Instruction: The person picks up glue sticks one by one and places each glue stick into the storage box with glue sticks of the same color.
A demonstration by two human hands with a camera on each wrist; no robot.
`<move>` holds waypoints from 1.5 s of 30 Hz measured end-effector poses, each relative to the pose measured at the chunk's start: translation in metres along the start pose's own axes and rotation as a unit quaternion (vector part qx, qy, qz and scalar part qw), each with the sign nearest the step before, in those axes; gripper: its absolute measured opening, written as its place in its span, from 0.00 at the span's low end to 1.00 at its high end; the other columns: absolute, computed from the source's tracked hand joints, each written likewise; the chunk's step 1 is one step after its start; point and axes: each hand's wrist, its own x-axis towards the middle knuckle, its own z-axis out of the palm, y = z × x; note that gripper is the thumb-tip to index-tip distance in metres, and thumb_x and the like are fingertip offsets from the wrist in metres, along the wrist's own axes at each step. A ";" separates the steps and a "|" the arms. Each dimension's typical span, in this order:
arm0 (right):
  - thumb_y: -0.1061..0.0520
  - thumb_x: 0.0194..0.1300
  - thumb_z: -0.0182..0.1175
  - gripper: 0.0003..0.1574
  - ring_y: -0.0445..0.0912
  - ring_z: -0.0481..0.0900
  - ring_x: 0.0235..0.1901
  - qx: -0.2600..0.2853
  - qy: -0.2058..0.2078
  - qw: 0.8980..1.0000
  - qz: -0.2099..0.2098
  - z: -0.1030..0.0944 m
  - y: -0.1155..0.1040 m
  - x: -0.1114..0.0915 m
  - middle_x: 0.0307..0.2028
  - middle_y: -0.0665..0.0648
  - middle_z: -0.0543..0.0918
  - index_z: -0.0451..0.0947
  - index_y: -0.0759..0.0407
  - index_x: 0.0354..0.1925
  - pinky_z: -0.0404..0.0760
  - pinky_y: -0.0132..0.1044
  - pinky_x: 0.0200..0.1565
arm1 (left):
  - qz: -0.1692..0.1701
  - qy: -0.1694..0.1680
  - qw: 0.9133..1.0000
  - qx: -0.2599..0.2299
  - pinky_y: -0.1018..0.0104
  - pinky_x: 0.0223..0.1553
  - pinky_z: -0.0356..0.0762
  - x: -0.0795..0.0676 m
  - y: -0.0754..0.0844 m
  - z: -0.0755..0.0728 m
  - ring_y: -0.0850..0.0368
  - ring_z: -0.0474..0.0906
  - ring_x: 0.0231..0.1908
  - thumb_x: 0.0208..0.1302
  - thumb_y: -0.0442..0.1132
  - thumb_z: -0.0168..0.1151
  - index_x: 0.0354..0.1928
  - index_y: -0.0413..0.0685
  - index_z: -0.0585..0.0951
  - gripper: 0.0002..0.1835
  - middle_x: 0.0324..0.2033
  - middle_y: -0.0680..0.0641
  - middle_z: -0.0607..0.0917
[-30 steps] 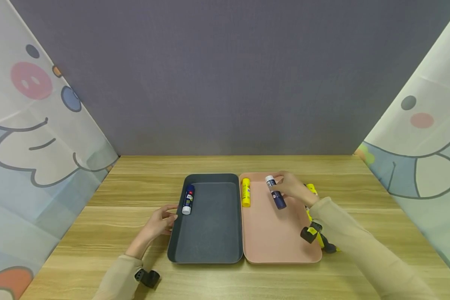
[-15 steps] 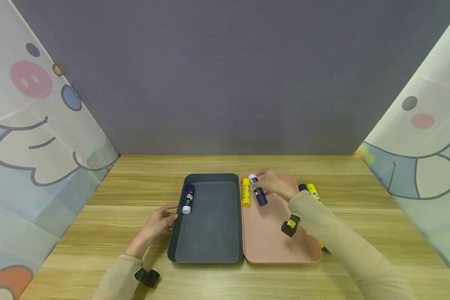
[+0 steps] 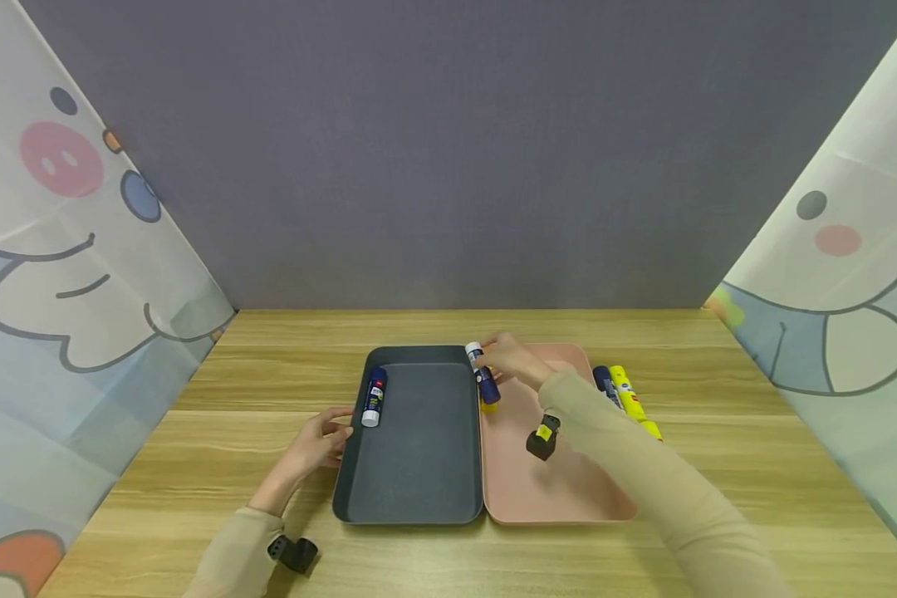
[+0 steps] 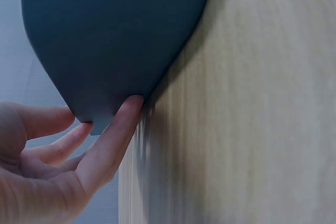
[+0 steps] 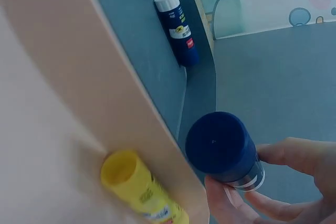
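Note:
My right hand (image 3: 513, 359) pinches a dark blue glue stick (image 3: 482, 374) with a white end between thumb and fingers. It hangs over the border where the dark grey tray (image 3: 419, 519) meets the pink tray (image 3: 553, 515). Partly hidden beneath it, a yellow glue stick (image 5: 144, 190) lies in the pink tray, against its left wall. Along the grey tray's left wall lies another blue glue stick (image 3: 374, 397), white end toward me. My left hand (image 3: 320, 442) touches that tray's outer left side with extended fingertips (image 4: 134, 100).
Right of the pink tray, a blue glue stick (image 3: 605, 384) and yellow glue sticks (image 3: 628, 394) lie on the wooden table (image 3: 284, 357), partly behind my right sleeve. A grey panel (image 3: 448, 166) stands behind the table, with printed curtains (image 3: 860, 274) at both sides.
My right hand has carried the blue glue stick leftward from the middle of the pink tray, past the yellow one, to the trays' border. My left hand has stayed in place.

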 end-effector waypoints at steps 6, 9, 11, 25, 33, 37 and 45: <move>0.61 0.56 0.58 0.31 0.53 0.77 0.37 0.023 -0.010 1.000 0.006 0.013 -0.007 0.005 0.48 0.68 0.72 0.62 0.70 0.57 0.78 0.45 0.39 | 0.002 -0.001 1.000 -0.001 0.56 0.26 0.78 -0.001 -0.001 -0.001 0.52 0.77 0.27 0.62 0.28 0.47 0.57 0.30 0.62 0.21 0.36 0.33 0.76; 0.62 0.56 0.58 0.31 0.52 0.77 0.35 0.033 -0.015 0.999 0.000 0.019 -0.010 0.006 0.48 0.67 0.72 0.62 0.70 0.57 0.78 0.44 0.39 | 0.002 -0.002 1.000 -0.002 0.57 0.26 0.78 -0.001 0.000 -0.001 0.52 0.77 0.26 0.62 0.28 0.47 0.57 0.30 0.62 0.21 0.36 0.33 0.76; 0.62 0.56 0.58 0.31 0.51 0.78 0.34 0.039 -0.021 0.999 -0.005 0.022 -0.011 0.008 0.48 0.67 0.73 0.62 0.70 0.57 0.78 0.43 0.38 | 0.003 -0.003 1.000 -0.002 0.57 0.26 0.78 -0.001 0.000 -0.001 0.52 0.77 0.26 0.62 0.28 0.47 0.57 0.30 0.62 0.21 0.36 0.33 0.76; 0.64 0.53 0.59 0.27 0.57 0.77 0.36 0.044 -0.003 0.999 0.005 0.050 -0.016 0.022 0.43 0.70 0.74 0.64 0.73 0.50 0.79 0.46 0.35 | 0.007 -0.005 1.000 0.000 0.58 0.26 0.78 -0.002 0.001 -0.001 0.54 0.76 0.26 0.61 0.28 0.46 0.57 0.30 0.63 0.21 0.36 0.34 0.76; 0.62 0.46 0.64 0.26 0.57 0.78 0.32 0.022 -0.009 1.000 0.016 0.068 0.018 0.083 0.37 0.67 0.77 0.70 0.73 0.43 0.79 0.48 0.28 | 0.004 -0.004 1.000 0.003 0.58 0.26 0.78 -0.002 0.001 -0.001 0.54 0.77 0.27 0.62 0.28 0.46 0.57 0.30 0.63 0.21 0.36 0.34 0.76; 0.64 0.51 0.59 0.20 0.56 0.78 0.34 -0.012 0.019 0.999 0.036 0.070 -0.001 0.052 0.37 0.66 0.77 0.70 0.75 0.43 0.79 0.45 0.33 | 0.004 -0.003 1.000 0.000 0.59 0.26 0.78 -0.001 0.001 -0.001 0.54 0.77 0.26 0.61 0.27 0.46 0.57 0.30 0.63 0.21 0.35 0.36 0.77; 0.63 0.53 0.60 0.23 0.57 0.78 0.38 -0.004 0.017 0.999 0.045 0.068 -0.008 0.031 0.42 0.66 0.76 0.69 0.74 0.46 0.78 0.46 0.37 | 0.007 -0.003 1.000 -0.002 0.59 0.26 0.78 -0.002 0.000 0.000 0.54 0.77 0.26 0.62 0.28 0.46 0.57 0.30 0.63 0.20 0.35 0.35 0.77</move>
